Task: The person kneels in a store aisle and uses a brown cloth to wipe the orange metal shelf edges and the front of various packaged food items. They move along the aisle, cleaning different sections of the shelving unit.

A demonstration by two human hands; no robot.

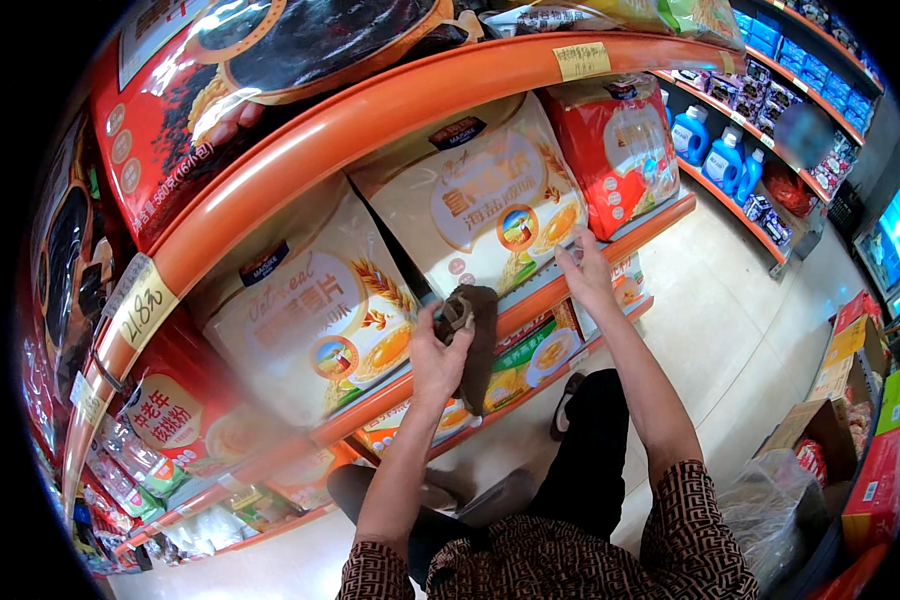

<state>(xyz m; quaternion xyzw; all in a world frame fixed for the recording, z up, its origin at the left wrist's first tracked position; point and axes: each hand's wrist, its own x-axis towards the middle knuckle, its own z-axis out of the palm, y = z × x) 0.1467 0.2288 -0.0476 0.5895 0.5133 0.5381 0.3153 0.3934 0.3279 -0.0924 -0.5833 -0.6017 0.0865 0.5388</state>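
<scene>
A crumpled dark brown cloth (481, 330) is bunched in my left hand (441, 349), with its loose end hanging down over the orange shelf edge. Two large cream bags of oatmeal stand side by side on the shelf: the left bag (307, 300) and the right bag (480, 195). A narrow dark gap separates them, just above the cloth. My right hand (586, 270) is at the lower right corner of the right bag, thumb and fingertips on or very close to it. Whether they pinch the bag is unclear.
A red bag (621, 150) stands right of the oatmeal. An orange shelf rail (390, 124) with price tags curves overhead, below more bags. Blue detergent bottles (724, 161) line another shelf across the tiled aisle (727, 330). Open cartons (802, 435) stand at the right.
</scene>
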